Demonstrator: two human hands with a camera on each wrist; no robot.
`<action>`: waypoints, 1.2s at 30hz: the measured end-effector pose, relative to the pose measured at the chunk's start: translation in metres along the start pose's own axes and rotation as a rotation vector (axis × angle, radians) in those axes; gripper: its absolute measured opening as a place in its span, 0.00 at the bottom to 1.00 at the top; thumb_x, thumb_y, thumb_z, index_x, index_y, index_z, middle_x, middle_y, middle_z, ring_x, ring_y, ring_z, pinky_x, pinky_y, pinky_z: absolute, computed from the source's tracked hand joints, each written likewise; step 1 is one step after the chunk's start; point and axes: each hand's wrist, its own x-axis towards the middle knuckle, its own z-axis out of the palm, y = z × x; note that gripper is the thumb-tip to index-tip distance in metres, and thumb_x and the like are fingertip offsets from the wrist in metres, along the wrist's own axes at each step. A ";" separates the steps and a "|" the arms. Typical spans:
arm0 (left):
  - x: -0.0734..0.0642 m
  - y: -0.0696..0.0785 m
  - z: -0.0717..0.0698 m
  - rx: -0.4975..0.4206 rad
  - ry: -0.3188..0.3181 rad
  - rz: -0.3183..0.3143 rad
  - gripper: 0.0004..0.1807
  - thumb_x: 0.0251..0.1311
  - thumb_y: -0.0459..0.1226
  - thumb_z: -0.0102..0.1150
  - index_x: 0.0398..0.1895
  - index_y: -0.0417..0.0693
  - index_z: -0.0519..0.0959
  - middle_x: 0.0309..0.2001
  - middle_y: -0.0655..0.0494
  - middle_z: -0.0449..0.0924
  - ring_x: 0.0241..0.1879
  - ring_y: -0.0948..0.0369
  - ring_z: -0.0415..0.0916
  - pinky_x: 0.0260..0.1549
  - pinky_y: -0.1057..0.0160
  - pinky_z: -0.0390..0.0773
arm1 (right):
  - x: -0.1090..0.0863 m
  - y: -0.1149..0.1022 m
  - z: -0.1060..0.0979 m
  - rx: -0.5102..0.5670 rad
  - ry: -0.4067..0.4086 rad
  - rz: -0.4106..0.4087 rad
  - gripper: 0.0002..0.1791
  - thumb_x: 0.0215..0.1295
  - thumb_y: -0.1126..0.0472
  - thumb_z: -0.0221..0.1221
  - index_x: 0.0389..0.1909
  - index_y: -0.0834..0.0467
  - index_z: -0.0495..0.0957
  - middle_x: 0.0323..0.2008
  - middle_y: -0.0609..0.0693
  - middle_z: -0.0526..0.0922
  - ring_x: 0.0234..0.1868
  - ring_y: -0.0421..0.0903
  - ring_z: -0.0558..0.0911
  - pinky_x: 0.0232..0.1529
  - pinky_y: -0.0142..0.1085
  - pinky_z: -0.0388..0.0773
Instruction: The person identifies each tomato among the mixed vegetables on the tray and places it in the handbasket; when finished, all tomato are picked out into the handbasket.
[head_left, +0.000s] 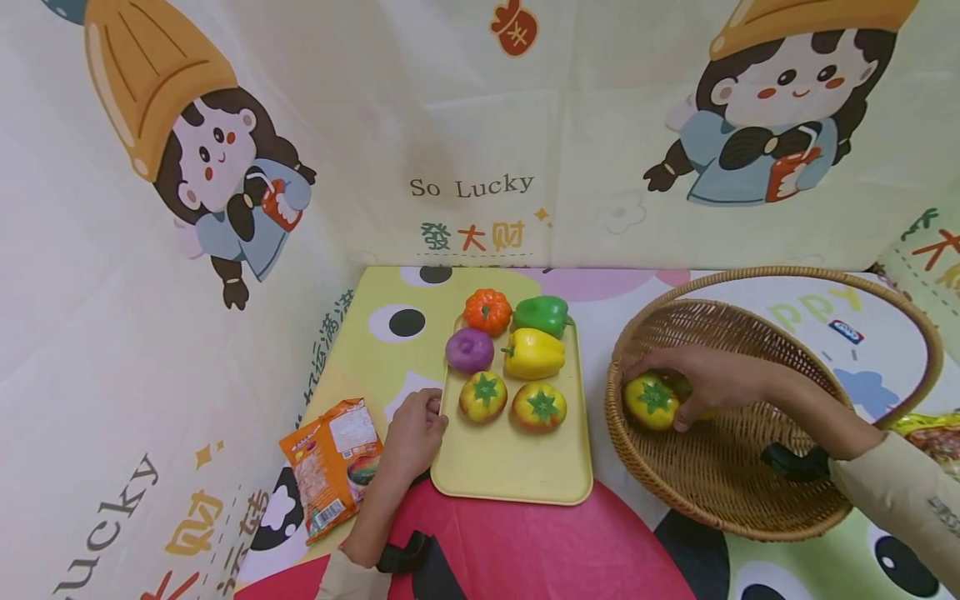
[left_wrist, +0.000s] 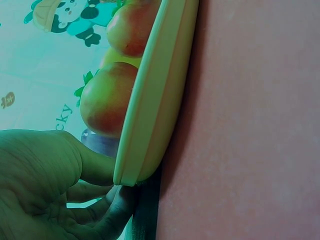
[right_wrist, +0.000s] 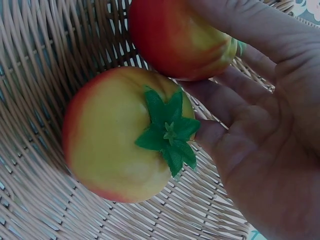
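Note:
My left hand (head_left: 414,437) pinches the left rim of a yellow tray (head_left: 510,462), thumb on top and fingers beneath. On the tray are an orange pumpkin (head_left: 488,312), a green bell pepper (head_left: 542,316), a yellow bell pepper (head_left: 534,353), a purple round vegetable (head_left: 469,350) and two yellow-red tomatoes (head_left: 539,407). Inside the wicker basket (head_left: 720,492), my right hand (head_left: 712,383) grips a red-yellow tomato (right_wrist: 170,40) between thumb and fingers. Another tomato (right_wrist: 120,135) lies against it by the basket wall, close to the fingertips.
Left of my left forearm lies an orange snack bag (head_left: 336,467). The basket's tall handle (head_left: 930,333) arches over its right side. Beyond it, at the right edge, part of a yellow packet (head_left: 933,437) shows. A printed cloth wall (head_left: 480,125) stands behind the table.

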 end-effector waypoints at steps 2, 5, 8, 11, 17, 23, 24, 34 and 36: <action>0.000 0.000 0.000 0.003 -0.002 -0.002 0.19 0.59 0.29 0.62 0.55 0.37 0.77 0.37 0.54 0.74 0.36 0.60 0.76 0.40 0.57 0.77 | 0.000 0.001 0.001 -0.002 -0.004 0.002 0.43 0.43 0.59 0.79 0.64 0.45 0.73 0.59 0.42 0.74 0.56 0.47 0.73 0.56 0.51 0.72; 0.000 0.001 0.000 0.004 -0.003 -0.005 0.19 0.59 0.29 0.62 0.55 0.37 0.77 0.37 0.54 0.74 0.36 0.60 0.76 0.40 0.57 0.77 | 0.000 0.002 0.001 0.000 -0.005 0.005 0.43 0.42 0.59 0.79 0.64 0.44 0.73 0.58 0.42 0.74 0.55 0.46 0.73 0.56 0.51 0.72; 0.000 0.001 0.000 0.000 -0.002 -0.006 0.19 0.59 0.29 0.62 0.55 0.37 0.77 0.38 0.54 0.74 0.36 0.60 0.76 0.40 0.57 0.77 | 0.001 0.002 0.002 -0.001 -0.009 0.008 0.44 0.42 0.59 0.79 0.64 0.44 0.73 0.57 0.41 0.74 0.55 0.46 0.73 0.55 0.51 0.73; 0.000 0.000 0.000 0.000 0.000 -0.001 0.19 0.60 0.29 0.61 0.55 0.37 0.77 0.38 0.54 0.74 0.36 0.60 0.76 0.40 0.57 0.77 | 0.001 0.002 0.002 -0.005 -0.014 0.010 0.44 0.42 0.59 0.79 0.64 0.44 0.73 0.57 0.41 0.74 0.55 0.45 0.74 0.55 0.50 0.73; 0.000 0.000 0.000 0.008 0.010 0.013 0.19 0.59 0.29 0.62 0.55 0.37 0.77 0.37 0.54 0.74 0.36 0.60 0.76 0.40 0.57 0.77 | 0.002 0.001 0.002 -0.004 -0.016 0.020 0.44 0.41 0.59 0.79 0.64 0.44 0.73 0.57 0.41 0.74 0.54 0.45 0.73 0.54 0.48 0.74; 0.000 0.000 0.000 0.011 0.007 0.008 0.19 0.60 0.30 0.61 0.55 0.37 0.77 0.37 0.54 0.74 0.36 0.60 0.76 0.40 0.57 0.77 | 0.001 -0.001 0.001 -0.007 -0.012 0.013 0.43 0.42 0.58 0.78 0.64 0.45 0.72 0.57 0.41 0.74 0.54 0.45 0.74 0.53 0.48 0.75; 0.000 0.000 0.000 0.011 0.006 0.007 0.19 0.60 0.30 0.61 0.56 0.38 0.77 0.37 0.54 0.74 0.36 0.60 0.76 0.39 0.57 0.77 | 0.001 -0.002 0.001 -0.006 -0.012 0.008 0.43 0.42 0.57 0.78 0.64 0.45 0.72 0.57 0.42 0.75 0.54 0.45 0.74 0.53 0.48 0.75; 0.000 0.001 0.000 0.011 0.004 0.004 0.19 0.59 0.30 0.62 0.55 0.37 0.77 0.37 0.54 0.74 0.36 0.60 0.76 0.40 0.57 0.77 | 0.000 -0.004 0.001 -0.012 -0.010 -0.029 0.43 0.43 0.59 0.78 0.64 0.47 0.73 0.59 0.42 0.75 0.56 0.45 0.74 0.55 0.51 0.73; -0.001 0.001 0.000 0.011 0.004 0.005 0.20 0.59 0.29 0.62 0.55 0.37 0.77 0.37 0.54 0.74 0.36 0.59 0.76 0.40 0.57 0.77 | -0.001 -0.004 0.001 -0.012 -0.010 -0.030 0.42 0.43 0.60 0.78 0.64 0.47 0.73 0.59 0.42 0.75 0.56 0.45 0.74 0.55 0.51 0.73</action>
